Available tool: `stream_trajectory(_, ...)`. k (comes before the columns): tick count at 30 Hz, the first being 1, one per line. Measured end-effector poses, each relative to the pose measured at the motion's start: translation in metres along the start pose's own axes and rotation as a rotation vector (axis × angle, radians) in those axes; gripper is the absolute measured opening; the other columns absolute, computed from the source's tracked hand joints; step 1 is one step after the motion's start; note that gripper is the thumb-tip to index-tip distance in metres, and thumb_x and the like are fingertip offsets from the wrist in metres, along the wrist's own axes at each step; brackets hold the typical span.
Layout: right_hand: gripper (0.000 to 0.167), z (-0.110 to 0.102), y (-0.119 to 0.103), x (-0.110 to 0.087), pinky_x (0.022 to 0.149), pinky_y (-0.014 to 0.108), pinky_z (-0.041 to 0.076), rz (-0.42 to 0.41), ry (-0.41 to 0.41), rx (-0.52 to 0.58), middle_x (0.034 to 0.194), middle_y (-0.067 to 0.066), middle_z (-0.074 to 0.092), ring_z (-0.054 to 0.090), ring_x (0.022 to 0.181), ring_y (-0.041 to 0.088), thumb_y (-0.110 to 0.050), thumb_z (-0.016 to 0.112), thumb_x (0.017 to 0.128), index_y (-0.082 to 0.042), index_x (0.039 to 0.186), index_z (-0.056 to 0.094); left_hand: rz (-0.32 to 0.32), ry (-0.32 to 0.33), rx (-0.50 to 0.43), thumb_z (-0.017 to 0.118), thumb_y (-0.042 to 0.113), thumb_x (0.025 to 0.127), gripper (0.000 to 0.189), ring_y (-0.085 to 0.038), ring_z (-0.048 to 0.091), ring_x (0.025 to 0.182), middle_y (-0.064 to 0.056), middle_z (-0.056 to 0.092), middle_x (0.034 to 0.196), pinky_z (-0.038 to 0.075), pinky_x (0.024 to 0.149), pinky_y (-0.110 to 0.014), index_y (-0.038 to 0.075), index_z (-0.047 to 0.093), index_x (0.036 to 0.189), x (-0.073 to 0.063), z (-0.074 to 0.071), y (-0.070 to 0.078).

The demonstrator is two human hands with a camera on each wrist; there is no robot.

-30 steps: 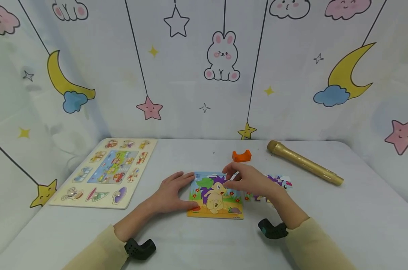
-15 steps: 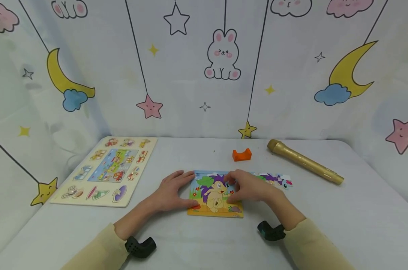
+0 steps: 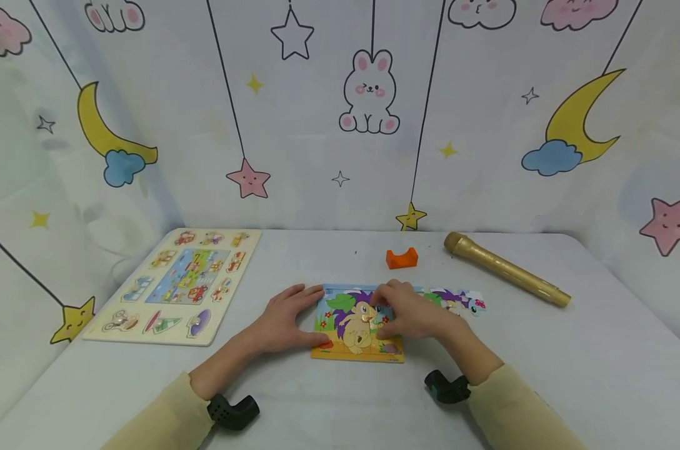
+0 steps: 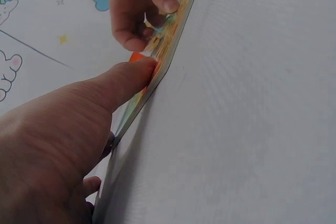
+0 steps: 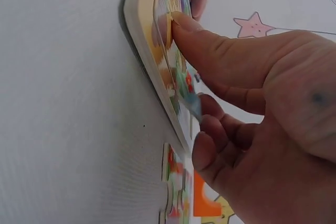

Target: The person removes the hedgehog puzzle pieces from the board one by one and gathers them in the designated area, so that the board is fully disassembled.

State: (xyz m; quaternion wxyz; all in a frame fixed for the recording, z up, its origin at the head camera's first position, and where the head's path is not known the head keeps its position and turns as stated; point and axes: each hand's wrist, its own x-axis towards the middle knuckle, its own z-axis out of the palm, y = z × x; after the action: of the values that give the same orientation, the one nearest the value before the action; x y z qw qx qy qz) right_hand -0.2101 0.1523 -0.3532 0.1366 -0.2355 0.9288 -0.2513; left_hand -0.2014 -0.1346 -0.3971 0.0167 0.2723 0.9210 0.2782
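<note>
A jigsaw puzzle (image 3: 355,342) with a purple-spined hedgehog picture lies on the white table in the head view. My left hand (image 3: 286,320) spreads along its left side, thumb resting on the lower left and index fingertip at the upper left corner. Over the puzzle's right half, my right hand (image 3: 410,311) pinches a puzzle piece (image 5: 184,85) between thumb and fingers. The right wrist view shows this piece tilted up from the board, with a red flower and light blue on it. The fingers hide part of it.
Several loose puzzle pieces (image 3: 458,300) lie right of the board, partly behind the right hand. An orange block (image 3: 402,258) and a gold toy microphone (image 3: 505,269) are farther back. At the left is a wooden peg puzzle board (image 3: 177,287). A printed curtain (image 3: 306,125) stands behind.
My right hand has come down from the puzzle's upper right onto its right half, and a piece now shows tilted by the hedgehog's face. My left hand stays in place.
</note>
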Motion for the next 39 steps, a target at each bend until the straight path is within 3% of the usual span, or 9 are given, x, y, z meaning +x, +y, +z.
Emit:
stream_trajectory(11,0.046,-0.002,-0.005,-0.001,0.089,0.042,0.052,0.063,-0.038,0.085,0.108,0.0,0.061,0.056,0.099,0.021,-0.014,0.084,0.085,-0.017,0.122,0.056,-0.004,-0.001,-0.012,0.077,0.053,0.083,0.087,-0.036,0.024,0.148,-0.004,0.043,0.157,0.019,0.115,-0.062,0.01,0.047,0.152,0.0,0.0,-0.001)
stream_trajectory(16,0.039,-0.005,-0.002,-0.003,0.09,0.042,0.052,0.031,-0.031,0.087,0.11,0.002,0.064,0.056,0.102,0.022,-0.011,0.081,0.087,-0.015,0.12,0.061,-0.001,0.001,-0.011,0.078,0.052,0.083,0.086,-0.036,0.025,0.148,-0.005,0.043,0.156,0.02,0.114,-0.062,0.009,0.048,0.152,-0.001,0.0,0.0)
stream_trajectory(29,0.025,-0.01,0.001,-0.003,0.079,0.033,0.051,-0.013,-0.036,0.063,0.096,-0.004,0.064,0.054,0.09,0.019,-0.011,0.076,0.091,-0.013,0.116,0.072,-0.006,-0.008,-0.009,0.077,0.052,0.083,0.086,-0.036,0.024,0.148,-0.004,0.043,0.157,0.019,0.115,-0.063,0.009,0.048,0.151,0.0,-0.001,0.002)
stream_trajectory(39,0.025,-0.013,-0.001,-0.004,0.082,0.032,0.054,-0.008,-0.042,0.061,0.1,-0.005,0.069,0.058,0.094,0.018,-0.01,0.075,0.092,-0.011,0.117,0.075,-0.014,-0.008,-0.004,0.077,0.052,0.082,0.087,-0.036,0.025,0.148,-0.003,0.043,0.157,0.02,0.114,-0.063,0.01,0.047,0.152,0.0,-0.001,0.001)
